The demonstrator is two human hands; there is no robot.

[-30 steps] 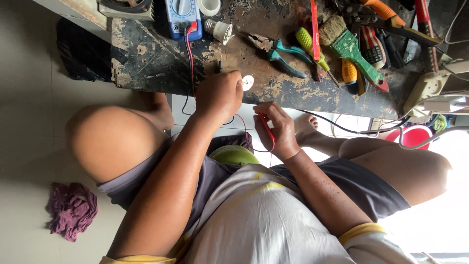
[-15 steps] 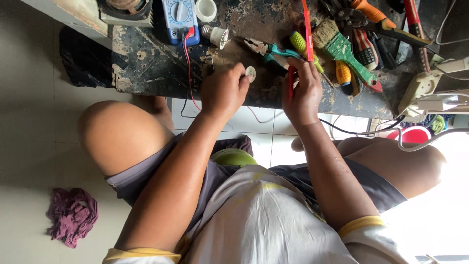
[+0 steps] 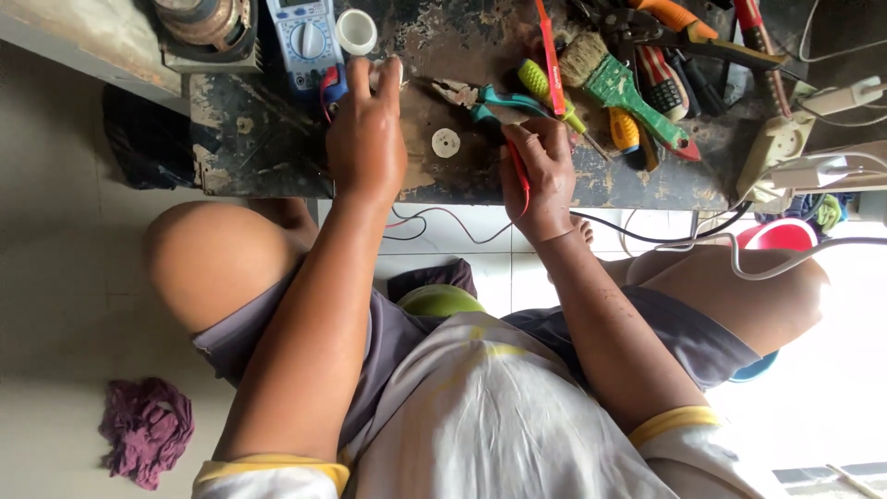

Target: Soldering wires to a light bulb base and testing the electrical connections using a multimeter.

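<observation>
Closest in: a white shirt with yellow cuffs, grey shorts, two bare knees. Down on the floor by the left knee, a crumpled purple rag (image 3: 146, 429). By the right knee, a red bucket (image 3: 781, 236), partly hidden behind wires.

Further up, at the near edge of the dark, scratched counter (image 3: 249, 139): the right hand (image 3: 540, 171), curled round a thin red probe (image 3: 520, 176), with a red wire trailing down over the edge. Just beside that hand, lying flat on the counter: a small white disc (image 3: 446, 141), touched by neither hand.

Across from it, the left hand (image 3: 368, 134), reaching further over the counter, fingers bunched and pinching a small white part (image 3: 381, 74) near the blue meter (image 3: 307, 39). What the part is: too hidden to tell.

Beyond the hands: teal-handled pliers (image 3: 485, 100), a yellow-green screwdriver (image 3: 545, 88), a green-handled brush (image 3: 624, 88), a white ring (image 3: 356, 30) next to the meter. Far right: a white socket strip (image 3: 785, 139) with plugs in it. Far left corner: a round rusty metal part (image 3: 199, 23).
</observation>
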